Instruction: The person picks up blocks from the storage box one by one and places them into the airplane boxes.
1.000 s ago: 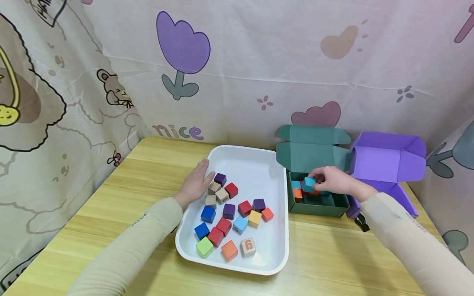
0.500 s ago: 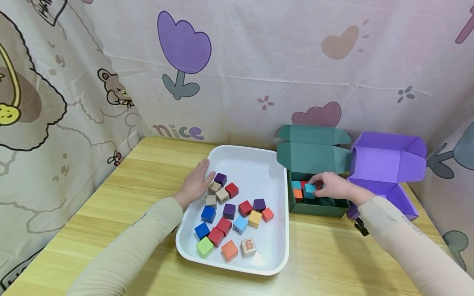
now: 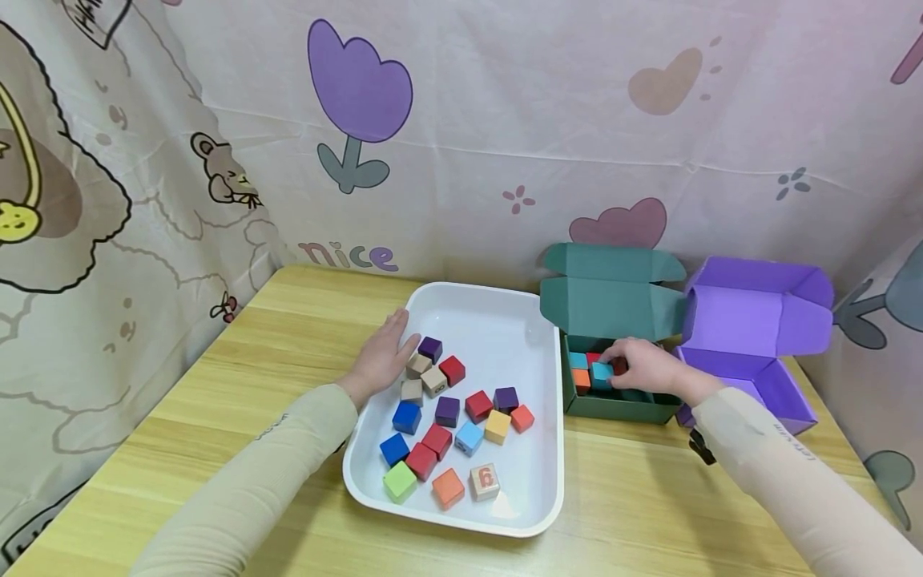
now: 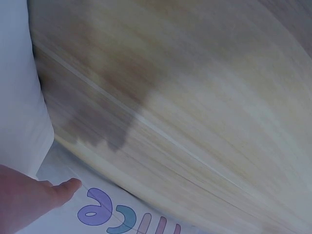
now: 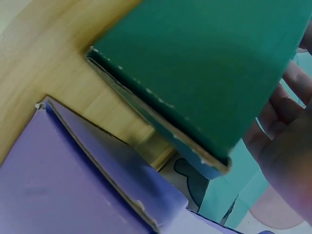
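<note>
My right hand (image 3: 645, 369) reaches into the open green box (image 3: 620, 407) and pinches a teal block (image 3: 601, 377) between thumb and fingers. Beside that block are an orange block (image 3: 580, 381), another teal block (image 3: 578, 361) and part of a red one (image 3: 593, 357). The right wrist view shows the right hand (image 5: 287, 141) partly behind the box wall, with its fingertips and the block hidden. My left hand (image 3: 380, 357) rests on the left rim of the white tray (image 3: 497, 320), fingers straight. Several coloured and plain wooden blocks, such as a green one (image 3: 400, 482), lie in the tray.
An open purple box (image 3: 789, 401) stands right of the green box, lid raised. In the right wrist view a narrow gap separates the purple box (image 5: 63, 180) from the green one. A patterned cloth (image 3: 461, 120) hangs behind the wooden table (image 3: 288, 320).
My right hand has lowered the teal block into the green box, down beside the orange and red blocks. The left hand has stayed on the tray's rim.
</note>
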Motion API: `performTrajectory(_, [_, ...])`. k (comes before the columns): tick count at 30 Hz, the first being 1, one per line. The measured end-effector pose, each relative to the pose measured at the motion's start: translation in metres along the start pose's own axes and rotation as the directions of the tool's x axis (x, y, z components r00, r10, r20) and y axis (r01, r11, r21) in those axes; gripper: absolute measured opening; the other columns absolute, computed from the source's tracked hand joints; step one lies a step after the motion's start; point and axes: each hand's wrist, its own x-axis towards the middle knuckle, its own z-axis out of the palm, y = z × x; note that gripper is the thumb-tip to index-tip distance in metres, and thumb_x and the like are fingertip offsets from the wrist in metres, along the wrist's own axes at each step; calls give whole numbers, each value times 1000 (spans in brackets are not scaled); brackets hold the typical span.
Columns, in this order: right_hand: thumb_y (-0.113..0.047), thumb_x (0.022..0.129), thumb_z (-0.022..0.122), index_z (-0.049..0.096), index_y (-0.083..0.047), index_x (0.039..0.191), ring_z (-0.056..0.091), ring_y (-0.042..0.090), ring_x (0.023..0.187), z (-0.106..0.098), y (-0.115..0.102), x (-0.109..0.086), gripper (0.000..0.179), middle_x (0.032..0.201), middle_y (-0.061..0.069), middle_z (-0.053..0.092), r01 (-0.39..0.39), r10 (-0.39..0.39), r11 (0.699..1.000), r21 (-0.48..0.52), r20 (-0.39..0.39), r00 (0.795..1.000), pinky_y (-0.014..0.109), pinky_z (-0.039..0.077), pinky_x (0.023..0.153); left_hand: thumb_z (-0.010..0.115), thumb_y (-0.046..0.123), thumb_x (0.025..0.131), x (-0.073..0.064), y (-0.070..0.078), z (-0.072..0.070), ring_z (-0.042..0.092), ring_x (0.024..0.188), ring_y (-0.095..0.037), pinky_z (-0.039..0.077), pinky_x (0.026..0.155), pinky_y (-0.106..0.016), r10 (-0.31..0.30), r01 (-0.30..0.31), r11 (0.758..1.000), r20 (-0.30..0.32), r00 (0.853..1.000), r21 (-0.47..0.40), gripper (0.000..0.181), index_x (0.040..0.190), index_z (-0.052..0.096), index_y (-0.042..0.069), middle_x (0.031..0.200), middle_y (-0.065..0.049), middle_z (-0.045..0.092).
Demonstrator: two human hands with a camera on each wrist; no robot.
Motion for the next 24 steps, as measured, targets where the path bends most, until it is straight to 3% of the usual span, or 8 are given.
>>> performTrajectory(8, [-14,78,71,70,1,102,56,19,82,5,3,3,28,98,13,66,18,-19,999,-42,-32,999,29,49,66,33,38,101,0,-1,0,10,145,-34,14,119,-47,0,0,1000,-1,1000,-1,64,150,10,4,158,-15,10])
performTrajectory(17, [-17,77,73,71,-1,101,60,26,90,9,2,2,28,94,7,66,13,-19,993,-119,-51,999,40,54,76,32,36,101,-1,-1,0,11,145,-35,14,119,-47,12,-12,1000,-12,1000,5,63,149,11,1,157,-17,10])
performTrajectory(24, [-17,76,76,71,-8,94,58,26,92,14,1,2,21,94,4,66,11,-26,983,-185,-76,997,42,55,79,32,37,101,1,-1,0,11,145,-35,14,120,-46,18,-18,1000,-15,1000,3,64,150,11,2,157,-16,10])
